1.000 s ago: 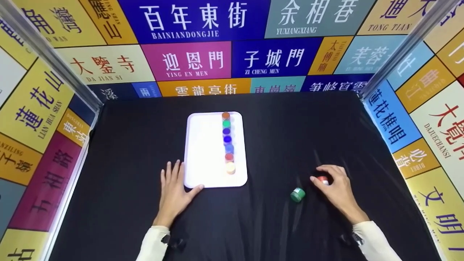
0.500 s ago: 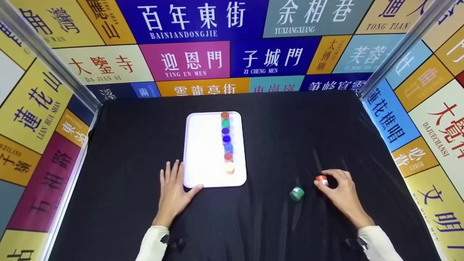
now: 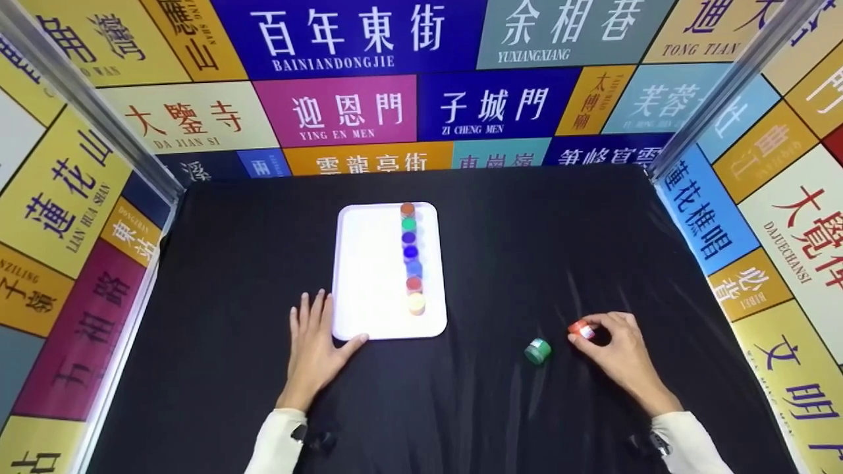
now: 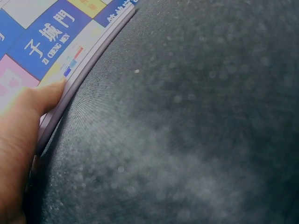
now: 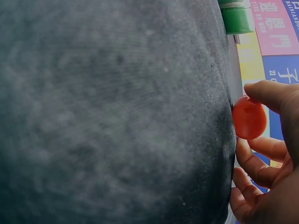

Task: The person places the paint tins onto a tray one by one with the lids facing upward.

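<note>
My right hand [image 3: 620, 347] pinches a small red paint jar [image 3: 581, 330] between thumb and fingers, just above or on the black cloth. In the right wrist view the red jar [image 5: 250, 120] shows its rounded end, with the thumb above it and fingertips below. To its left a green paint jar [image 3: 537, 352] lies tipped on the cloth. My left hand [image 3: 315, 355] rests at the near left corner of a white tray [image 3: 369, 276], fingers straight along its side. Its thumb [image 4: 49, 95] touches the tray's rim in the left wrist view.
On the tray's right half several small jars stand in a column, from a brown one [image 3: 407, 210] at the far end to a pale yellow one [image 3: 416, 303] nearest. Printed panels [image 3: 349, 108] wall in the black-covered table [image 3: 500, 224] at the back and sides.
My right hand has drawn slightly right and nearer, and the red jar has turned in its fingers and shows more. The left hand, tray and green jar stay put.
</note>
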Tool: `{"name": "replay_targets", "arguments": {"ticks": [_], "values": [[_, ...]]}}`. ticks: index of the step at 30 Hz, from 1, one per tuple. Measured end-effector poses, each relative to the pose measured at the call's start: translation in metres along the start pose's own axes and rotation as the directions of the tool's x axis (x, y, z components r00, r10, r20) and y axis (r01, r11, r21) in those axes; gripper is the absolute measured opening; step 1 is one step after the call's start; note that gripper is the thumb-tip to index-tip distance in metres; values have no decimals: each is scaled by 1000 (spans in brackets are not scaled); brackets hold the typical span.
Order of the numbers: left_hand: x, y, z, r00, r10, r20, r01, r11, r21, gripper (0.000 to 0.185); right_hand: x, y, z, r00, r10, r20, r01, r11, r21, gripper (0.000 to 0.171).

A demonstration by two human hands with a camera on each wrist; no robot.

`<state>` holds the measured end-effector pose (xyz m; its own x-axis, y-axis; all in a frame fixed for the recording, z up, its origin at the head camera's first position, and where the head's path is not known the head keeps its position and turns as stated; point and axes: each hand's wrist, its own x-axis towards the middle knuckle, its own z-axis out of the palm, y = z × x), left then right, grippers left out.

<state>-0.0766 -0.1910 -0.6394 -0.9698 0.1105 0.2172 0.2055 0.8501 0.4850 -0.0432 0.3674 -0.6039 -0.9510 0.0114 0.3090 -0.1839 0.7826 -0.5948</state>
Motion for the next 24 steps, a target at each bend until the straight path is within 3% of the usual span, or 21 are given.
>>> {"name": "replay_targets", "arguments": {"ticks": [11, 24], "values": [[0, -1, 0, 1000, -9, 13, 9, 1000, -10, 112, 6, -5, 5, 998, -70, 1, 70, 998, 2, 34], [1, -1, -1, 1000, -11, 21, 11, 1000, -12, 112, 22, -32, 21, 996, -82, -17, 83, 993, 81, 37]]}}
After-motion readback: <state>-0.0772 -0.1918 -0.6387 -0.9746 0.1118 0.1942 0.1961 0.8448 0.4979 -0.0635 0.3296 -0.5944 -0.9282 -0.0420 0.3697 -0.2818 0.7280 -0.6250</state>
